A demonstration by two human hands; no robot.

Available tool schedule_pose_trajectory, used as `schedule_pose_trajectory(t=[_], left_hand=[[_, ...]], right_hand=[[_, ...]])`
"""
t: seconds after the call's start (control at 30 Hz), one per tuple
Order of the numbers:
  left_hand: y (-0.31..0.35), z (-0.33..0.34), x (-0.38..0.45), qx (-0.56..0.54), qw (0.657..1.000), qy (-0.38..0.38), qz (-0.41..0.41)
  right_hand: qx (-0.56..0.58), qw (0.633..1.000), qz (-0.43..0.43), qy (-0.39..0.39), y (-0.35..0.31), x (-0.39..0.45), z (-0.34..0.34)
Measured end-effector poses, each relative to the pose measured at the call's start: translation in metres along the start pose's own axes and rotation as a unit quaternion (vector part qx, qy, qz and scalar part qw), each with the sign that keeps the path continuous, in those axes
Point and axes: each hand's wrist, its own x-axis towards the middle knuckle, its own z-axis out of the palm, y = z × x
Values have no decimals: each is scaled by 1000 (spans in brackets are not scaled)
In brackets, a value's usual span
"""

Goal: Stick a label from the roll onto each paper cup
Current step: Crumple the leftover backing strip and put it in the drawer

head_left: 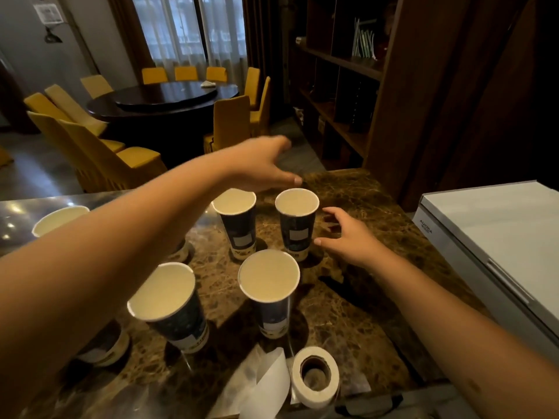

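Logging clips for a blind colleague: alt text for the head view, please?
Both hands, left and right, reach open toward the far right cup among several labelled cups on a marble counter. The label roll lies at the near edge.

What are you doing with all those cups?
A person is putting labels on paper cups at a marble counter. Both hands are open and holding nothing. The left hand reaches over the far cups, and the right hand is beside the far right cup, not touching it. That cup and the one next to it show a pale label. The label roll lies at the near edge, with a loose strip beside it.
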Motion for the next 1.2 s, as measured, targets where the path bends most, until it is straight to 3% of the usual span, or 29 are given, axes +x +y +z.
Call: schedule_pose_trajectory(t=[0.13,0.2,0.3,0.4,0.57,0.73,0.93,1.03,1.13,1.2], left_hand=[[18,-24,-98,-146,974,129,114],[21,-12,-150,-230,949,141,167],[17,35,-207,-282,938,111,168],[6,96,-234,-279,951,95,95],[-6,187,-250,-245,963,22,-114],[-10,215,-253,-252,951,2,-177],[-19,206,-252,-337,911,9,-238],[-23,196,-250,-431,852,29,-295],[-28,186,-254,-508,789,57,-341],[-33,180,-260,-514,788,62,-332]], right_hand=[[-1,1000,-10,-3,2,-53,-8],[-26,999,-25,-14,4,-84,-8],[-60,995,-62,-44,7,-129,4],[-103,985,-112,-82,11,-161,25],[-163,965,-178,-106,20,-191,61],[-218,945,-207,-130,30,-202,77],[-256,935,-210,-124,36,-201,76],[-246,938,-218,-111,38,-198,75],[-183,949,-203,-154,37,-192,65],[-118,958,-153,-211,30,-189,51]])
